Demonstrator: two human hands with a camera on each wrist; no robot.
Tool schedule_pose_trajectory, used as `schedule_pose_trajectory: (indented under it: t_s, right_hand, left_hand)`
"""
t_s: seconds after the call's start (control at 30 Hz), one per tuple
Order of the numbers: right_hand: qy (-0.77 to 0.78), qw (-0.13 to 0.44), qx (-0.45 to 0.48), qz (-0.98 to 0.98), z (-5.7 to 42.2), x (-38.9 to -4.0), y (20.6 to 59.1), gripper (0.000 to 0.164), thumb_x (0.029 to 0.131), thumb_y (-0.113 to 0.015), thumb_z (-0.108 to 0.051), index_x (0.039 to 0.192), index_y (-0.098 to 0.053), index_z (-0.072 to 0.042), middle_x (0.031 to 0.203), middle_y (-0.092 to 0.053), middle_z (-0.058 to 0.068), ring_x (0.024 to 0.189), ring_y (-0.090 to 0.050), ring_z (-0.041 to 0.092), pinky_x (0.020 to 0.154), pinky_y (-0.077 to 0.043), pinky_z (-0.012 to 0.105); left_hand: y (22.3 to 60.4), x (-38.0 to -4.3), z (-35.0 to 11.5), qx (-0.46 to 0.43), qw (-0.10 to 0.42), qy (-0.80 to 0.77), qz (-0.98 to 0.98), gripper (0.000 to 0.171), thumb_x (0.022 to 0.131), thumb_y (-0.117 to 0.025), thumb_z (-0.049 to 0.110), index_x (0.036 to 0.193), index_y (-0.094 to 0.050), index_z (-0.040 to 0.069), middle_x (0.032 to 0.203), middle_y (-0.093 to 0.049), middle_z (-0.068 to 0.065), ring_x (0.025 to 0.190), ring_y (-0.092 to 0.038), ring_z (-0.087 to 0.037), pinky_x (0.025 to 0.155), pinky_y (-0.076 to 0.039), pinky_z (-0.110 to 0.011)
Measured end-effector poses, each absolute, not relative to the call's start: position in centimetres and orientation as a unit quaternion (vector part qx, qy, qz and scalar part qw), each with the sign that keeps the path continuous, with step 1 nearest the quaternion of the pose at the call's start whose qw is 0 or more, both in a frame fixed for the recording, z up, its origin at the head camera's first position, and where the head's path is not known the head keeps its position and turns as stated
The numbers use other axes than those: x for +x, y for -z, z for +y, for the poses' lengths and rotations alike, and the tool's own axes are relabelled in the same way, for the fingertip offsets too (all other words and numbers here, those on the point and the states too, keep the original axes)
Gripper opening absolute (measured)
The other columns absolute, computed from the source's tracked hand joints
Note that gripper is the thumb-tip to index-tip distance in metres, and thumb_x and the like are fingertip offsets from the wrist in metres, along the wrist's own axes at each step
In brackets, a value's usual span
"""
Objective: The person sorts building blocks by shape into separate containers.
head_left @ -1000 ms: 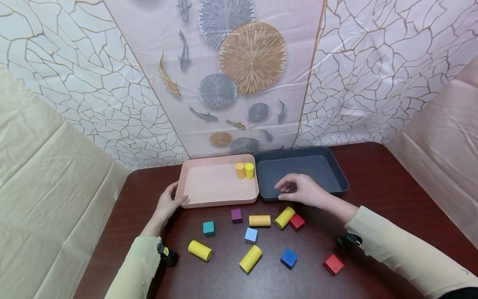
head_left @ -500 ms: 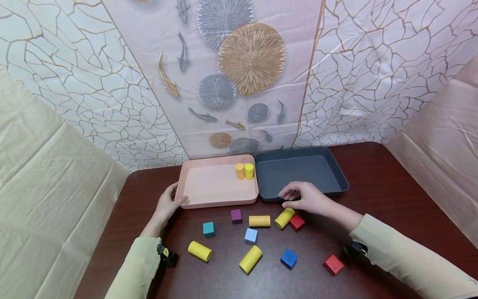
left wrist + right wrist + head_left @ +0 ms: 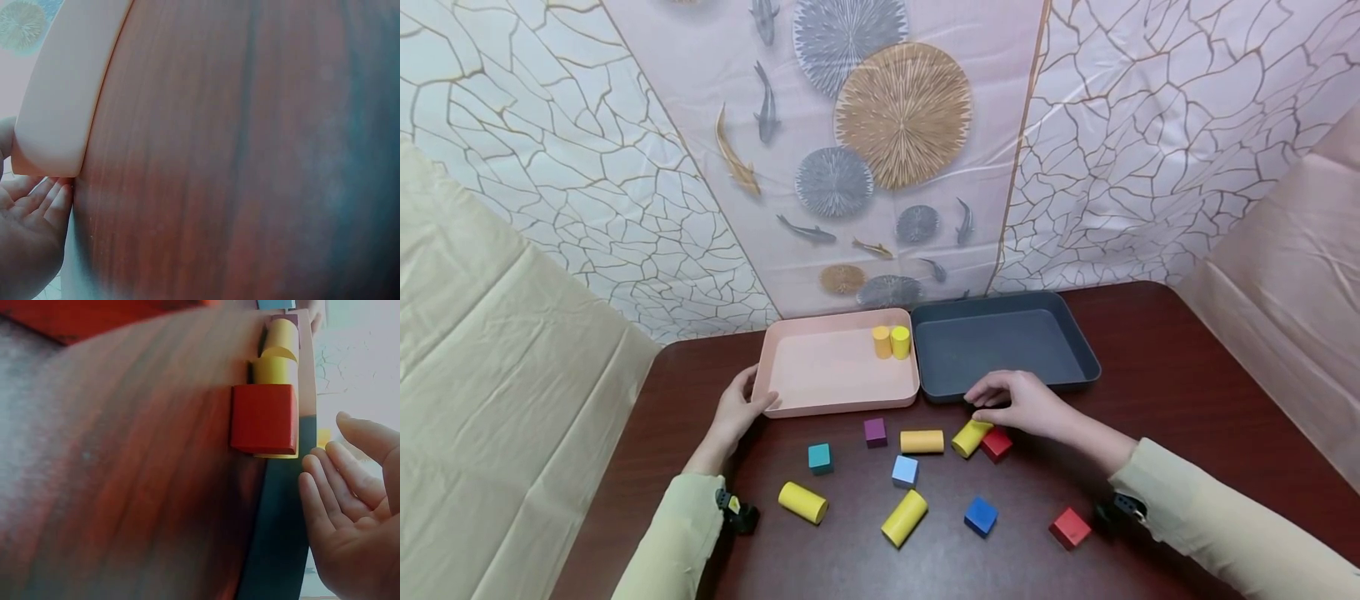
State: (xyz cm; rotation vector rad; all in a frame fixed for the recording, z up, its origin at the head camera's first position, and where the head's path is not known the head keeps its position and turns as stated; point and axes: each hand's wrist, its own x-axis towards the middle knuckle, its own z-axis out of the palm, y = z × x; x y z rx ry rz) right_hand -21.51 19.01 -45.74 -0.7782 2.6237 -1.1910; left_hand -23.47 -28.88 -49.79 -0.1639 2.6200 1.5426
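Note:
In the head view, my left hand [image 3: 736,415] holds the near left corner of the pink tray [image 3: 820,410], which also shows in the left wrist view. My right hand [image 3: 1026,404] hovers over the front edge of the dark grey tray [image 3: 1086,354], with nothing in its fingers. Just below its fingertips lies a yellow cylinder [image 3: 968,440], its far end partly hidden by the hand. A red cube [image 3: 997,445] sits against that cylinder. In the right wrist view the fingers are loosely bent, apart from the red cube [image 3: 264,419].
An orange cylinder [image 3: 882,342] and a yellow cylinder [image 3: 900,342] stand in the pink tray. Loose on the table are another orange cylinder [image 3: 922,442], more yellow cylinders [image 3: 904,518], and cubes in purple [image 3: 875,432], teal [image 3: 820,458], light blue [image 3: 905,472], blue [image 3: 981,517] and red [image 3: 1070,528].
My right hand has come down and slightly right, from over the dark grey tray toward the yellow cylinder beside the red cube. The left hand has stayed at the pink tray.

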Motion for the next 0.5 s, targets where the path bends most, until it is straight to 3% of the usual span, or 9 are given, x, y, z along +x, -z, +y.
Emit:
schedule_pose_trajectory:
  t_s: [0.5]
  right_hand:
    - [0.37, 0.08, -0.25, 0.891, 19.5, -20.4, 47.0, 0.031, 0.094, -0.081, -0.013, 0.123, -0.077, -0.003, 0.121, -0.077, 0.014, 0.108, -0.074, 0.029, 0.094, -0.063, 0.046]
  left_hand:
    - [49.7, -23.3, -28.8, -0.052, 0.049, -0.509, 0.858, 0.073, 0.106, -0.065, 0.015, 0.167, -0.027, 0.002, 0.164, -0.039, -0.027, 0.148, -0.044, -0.044, 0.122, -0.04, -0.057]
